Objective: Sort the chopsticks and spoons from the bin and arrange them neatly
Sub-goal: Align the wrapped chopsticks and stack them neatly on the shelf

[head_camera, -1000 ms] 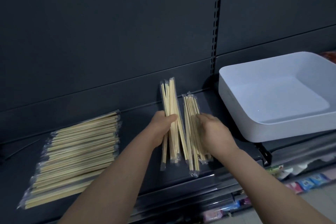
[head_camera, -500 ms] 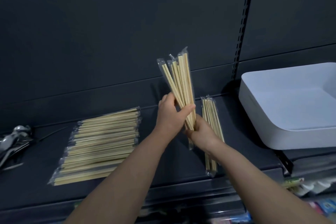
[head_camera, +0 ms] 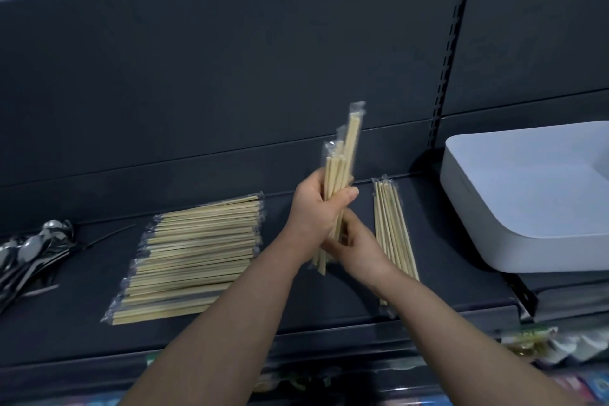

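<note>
My left hand (head_camera: 318, 208) grips a bundle of wrapped wooden chopsticks (head_camera: 342, 158), held upright above the dark shelf (head_camera: 296, 303). Just below it, my right hand (head_camera: 357, 249) closes around the bundle's lower ends. A second small bundle of chopsticks (head_camera: 390, 224) lies on the shelf to the right of my hands. A large neat stack of wrapped chopsticks (head_camera: 194, 254) lies flat at the left. Several metal spoons (head_camera: 31, 250) are heaped at the far left edge. The white bin (head_camera: 514, 221) stands at the right; what shows of its inside holds nothing.
A dark back panel with a slotted upright (head_camera: 451, 43) rises behind the shelf. Below the shelf's front edge, packaged goods (head_camera: 540, 343) sit on a lower level.
The bundle has been lifted off the shelf and stood more upright in my left hand. My right hand left the second bundle and took the lower ends. The view shifted right.
</note>
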Motion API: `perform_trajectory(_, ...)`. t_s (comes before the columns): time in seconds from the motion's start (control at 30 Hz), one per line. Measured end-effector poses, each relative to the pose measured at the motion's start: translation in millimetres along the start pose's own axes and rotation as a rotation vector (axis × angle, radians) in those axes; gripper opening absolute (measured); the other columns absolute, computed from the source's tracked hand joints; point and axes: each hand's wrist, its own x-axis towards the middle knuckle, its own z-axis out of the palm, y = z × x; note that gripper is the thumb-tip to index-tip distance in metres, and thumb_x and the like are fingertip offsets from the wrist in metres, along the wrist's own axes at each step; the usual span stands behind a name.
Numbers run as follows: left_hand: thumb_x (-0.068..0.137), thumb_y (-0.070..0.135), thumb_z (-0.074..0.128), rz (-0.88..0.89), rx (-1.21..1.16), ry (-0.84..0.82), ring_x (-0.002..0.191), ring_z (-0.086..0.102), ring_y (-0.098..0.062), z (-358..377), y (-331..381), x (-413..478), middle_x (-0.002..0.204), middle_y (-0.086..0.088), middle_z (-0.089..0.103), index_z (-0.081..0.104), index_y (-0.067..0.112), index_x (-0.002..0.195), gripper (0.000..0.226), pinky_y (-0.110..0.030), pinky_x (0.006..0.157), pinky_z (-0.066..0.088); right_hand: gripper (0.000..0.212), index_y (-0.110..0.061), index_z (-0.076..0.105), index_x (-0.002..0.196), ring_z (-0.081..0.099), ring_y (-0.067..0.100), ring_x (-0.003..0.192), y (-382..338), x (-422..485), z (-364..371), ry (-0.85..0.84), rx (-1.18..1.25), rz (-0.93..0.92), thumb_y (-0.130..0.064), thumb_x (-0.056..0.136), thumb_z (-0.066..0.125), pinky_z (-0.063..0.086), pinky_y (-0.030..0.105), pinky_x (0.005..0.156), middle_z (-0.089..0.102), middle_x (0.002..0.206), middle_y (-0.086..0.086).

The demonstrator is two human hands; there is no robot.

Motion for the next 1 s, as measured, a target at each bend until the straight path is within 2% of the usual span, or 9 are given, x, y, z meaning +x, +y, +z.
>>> perform_trajectory(0.23, 0.086, 0.011, 0.07, -0.04, -0.033, -0.003, 0.083, 0.063, -0.002, -9, 4, -3, 0.09, 0.004, 0.065, 0.06, 0.016, 0.105, 0.022, -0.018, 0.079, 0.049, 0.038, -0.022, 0.047, 0.12, 0.06, 0.01, 0.097, 13, 0, 11, -0.001, -0.074, 0.066, -0.018, 0.088, 0.066, 0.053, 0.033, 0.084, 0.062, 0.106, -0.004)
perform_trajectory(0.4, 0.087, 0.013, 0.069, -0.076, -0.043, 0.019, 0.094, 0.065, -0.018, -13, 2, -8, 0.095, -0.006, 0.067, 0.062, 0.023, 0.096, 0.016, -0.03, 0.087, 0.052, 0.031, -0.018, 0.047, 0.116, 0.059, 0.013, 0.092, 18, -7, 19, -0.006, -0.091, 0.087, -0.017, 0.09, 0.063, 0.052, 0.033, 0.082, 0.061, 0.102, -0.003)
perform_trajectory(0.53, 0.086, 0.012, 0.063, -0.016, -0.098, 0.018, 0.085, 0.065, -0.017, -32, 4, -16, 0.082, -0.004, 0.068, 0.061, 0.014, 0.092, 0.006, -0.035, 0.09, 0.052, 0.02, -0.015, 0.045, 0.114, 0.058, 0.018, 0.084, 7, -8, 35, 0.018, -0.162, 0.032, -0.017, 0.096, 0.052, 0.05, 0.04, 0.076, 0.06, 0.095, 0.003)
perform_trajectory(0.63, 0.089, 0.008, 0.064, -0.081, -0.222, 0.174, 0.081, 0.068, -0.017, -67, 0, -22, 0.08, -0.004, 0.068, 0.057, 0.011, 0.101, 0.014, -0.036, 0.088, 0.055, 0.014, -0.012, 0.04, 0.108, 0.055, 0.023, 0.083, -6, -8, 60, -0.032, -0.371, -0.022, -0.017, 0.097, 0.048, 0.044, 0.039, 0.07, 0.056, 0.092, 0.006)
perform_trajectory(0.7, 0.089, 0.007, 0.066, -0.19, -0.267, 0.326, 0.076, 0.069, -0.014, -102, -13, -32, 0.088, -0.008, 0.067, 0.054, 0.007, 0.11, 0.024, -0.03, 0.075, 0.057, 0.011, -0.016, 0.036, 0.099, 0.05, 0.023, 0.083, -11, -7, 82, -0.066, -0.576, -0.037, -0.015, 0.096, 0.047, 0.039, 0.035, 0.07, 0.05, 0.089, 0.001)
perform_trajectory(0.77, 0.083, 0.014, 0.074, -0.329, -0.303, 0.46, 0.078, 0.07, -0.014, -144, -35, -49, 0.097, -0.011, 0.067, 0.053, 0.001, 0.117, 0.042, -0.029, 0.069, 0.058, 0.015, -0.02, 0.035, 0.094, 0.047, 0.021, 0.087, -15, -10, 108, -0.077, -0.747, -0.005, -0.012, 0.094, 0.047, 0.036, 0.036, 0.075, 0.047, 0.092, -0.002)
perform_trajectory(0.83, 0.071, 0.024, 0.084, -0.455, -0.306, 0.604, 0.088, 0.07, -0.021, -189, -55, -71, 0.106, -0.014, 0.068, 0.053, 0.0, 0.122, 0.065, -0.038, 0.081, 0.059, 0.02, -0.021, 0.039, 0.101, 0.047, 0.022, 0.1, -19, -15, 135, -0.105, -0.908, 0.008, -0.007, 0.09, 0.049, 0.034, 0.039, 0.081, 0.05, 0.101, -0.001)
perform_trajectory(0.9, 0.071, 0.023, 0.084, -0.53, -0.189, 0.689, 0.096, 0.067, -0.025, -225, -71, -93, 0.112, -0.013, 0.066, 0.051, 0.0, 0.125, 0.067, -0.043, 0.092, 0.055, 0.038, -0.022, 0.042, 0.12, 0.044, 0.023, 0.115, -21, -18, 162, -0.133, -1.042, -0.039, -0.005, 0.087, 0.051, 0.033, 0.04, 0.088, 0.052, 0.118, 0.0)
perform_trajectory(1.0, 0.084, 0.021, 0.075, -0.544, 0.002, 0.645, 0.106, 0.055, -0.021, -261, -84, -120, 0.119, -0.002, 0.051, 0.044, 0.011, 0.129, 0.056, -0.035, 0.096, 0.047, 0.059, -0.025, 0.036, 0.135, 0.042, 0.022, 0.12, -25, -18, 197, -0.141, -1.124, -0.141, 0.0, 0.083, 0.05, 0.03, 0.039, 0.093, 0.05, 0.127, -0.001)
